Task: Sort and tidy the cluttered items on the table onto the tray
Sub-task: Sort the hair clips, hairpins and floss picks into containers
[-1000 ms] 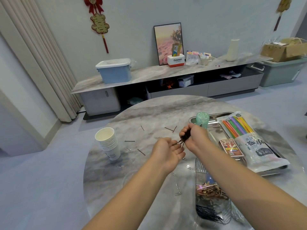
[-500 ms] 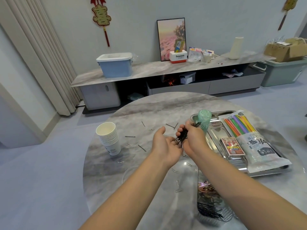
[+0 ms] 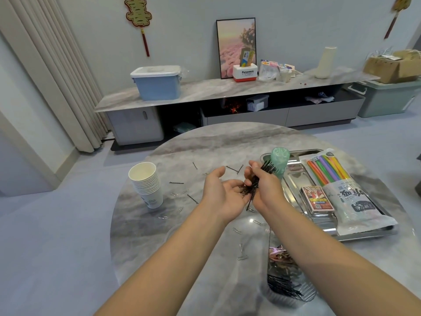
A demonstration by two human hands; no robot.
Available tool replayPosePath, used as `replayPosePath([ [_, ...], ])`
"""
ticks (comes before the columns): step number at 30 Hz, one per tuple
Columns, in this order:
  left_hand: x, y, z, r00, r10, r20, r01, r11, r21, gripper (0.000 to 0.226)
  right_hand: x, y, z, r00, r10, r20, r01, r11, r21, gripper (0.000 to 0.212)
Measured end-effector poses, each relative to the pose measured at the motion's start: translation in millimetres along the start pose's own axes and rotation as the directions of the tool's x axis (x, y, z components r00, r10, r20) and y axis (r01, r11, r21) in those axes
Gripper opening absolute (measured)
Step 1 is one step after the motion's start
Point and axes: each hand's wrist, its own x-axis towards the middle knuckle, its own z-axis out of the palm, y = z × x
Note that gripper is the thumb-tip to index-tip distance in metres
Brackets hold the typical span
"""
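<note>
Black hairpins (image 3: 256,187), a thick bundle, gripped in right hand (image 3: 265,189) w/ fingers curled round them, held above the marble table (image 3: 227,144); pin ends fan out above and below the fist. Left hand (image 3: 222,195) just beside it, palm up, fingers loosely spread and relaxed, fingertips touching the lower ends of the bundle. Metal tray (image 3: 293,185) immediately right of right hand, carrying a green cup (image 3: 280,161) at its near-left corner just behind the fist, a card box (image 3: 317,199) and a straw pack (image 3: 337,188) further right. Stack of paper cups (image 3: 147,184) well left of left hand. Loose hairpins (image 3: 176,182) and paper clips (image 3: 163,217) scattered on tabletop btwn cups and hands, more clips below the wrists. Clear compartment box (image 3: 284,279) under right forearm, closer to camera: black pins in nearest section, pinkish bits in the next.
</note>
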Motion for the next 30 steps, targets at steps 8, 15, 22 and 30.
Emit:
replayPosePath([
  [8,1,-2,0,0.999,-0.054,0.001,0.054,0.998,-0.036,0.071,6,1,-3,0.996,0.051,-0.079,-0.042,0.993,0.114,0.015],
  [15,6,-1,-5,0.997,-0.039,-0.068,0.040,0.999,0.012,0.063,12,-5,-6,0.993,0.116,-0.036,-0.104,0.968,0.228,0.021],
  [22,19,-5,-14,0.976,0.070,-0.207,-0.031,0.982,0.186,0.042,14,-10,-7,0.988,0.151,-0.018,-0.136,0.933,0.333,0.026],
  [30,20,-18,-17,0.995,-0.036,-0.089,0.032,0.999,-0.040,0.052,7,5,2,0.997,0.077,0.031,-0.081,0.983,0.168,0.030],
])
